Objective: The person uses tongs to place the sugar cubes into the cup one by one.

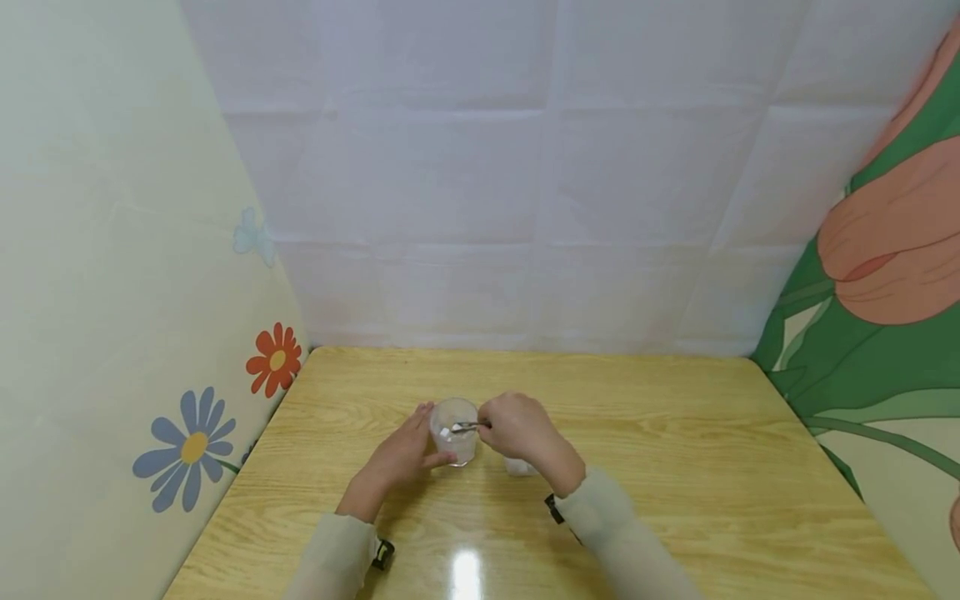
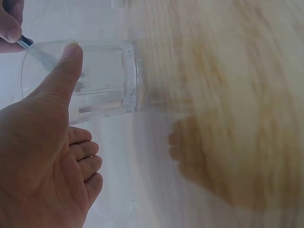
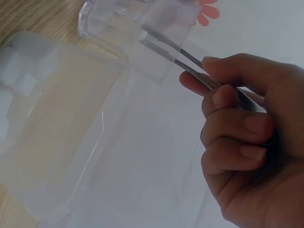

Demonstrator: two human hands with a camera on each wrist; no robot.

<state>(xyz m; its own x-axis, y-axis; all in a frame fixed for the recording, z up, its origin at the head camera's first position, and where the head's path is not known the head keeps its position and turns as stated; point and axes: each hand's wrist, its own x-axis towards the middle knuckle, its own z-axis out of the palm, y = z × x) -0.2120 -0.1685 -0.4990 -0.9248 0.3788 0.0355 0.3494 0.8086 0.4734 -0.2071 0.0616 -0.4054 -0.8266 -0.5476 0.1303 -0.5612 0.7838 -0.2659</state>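
Note:
A clear glass [image 1: 463, 451] stands on the table, with small white pieces [image 1: 446, 432] showing inside it. My left hand [image 1: 401, 450] holds the glass from its left side, thumb across the near wall; in the left wrist view the thumb [image 2: 64, 71] lies along the glass. My right hand [image 1: 517, 425] grips metal tweezers [image 3: 190, 71], its fingers wrapped round their handles. Their serrated tips, slightly apart, reach inside the glass, close to a white piece. Below the right hand sits a clear plastic box [image 3: 76, 128] with several white cubes [image 3: 21, 78], mostly hidden in the head view.
The wood-grain table [image 1: 675, 433] extends to both sides of the hands. A white cloth backdrop [image 1: 487, 208] hangs at its far edge. Flower-printed panels [image 1: 180, 450] flank it left and right.

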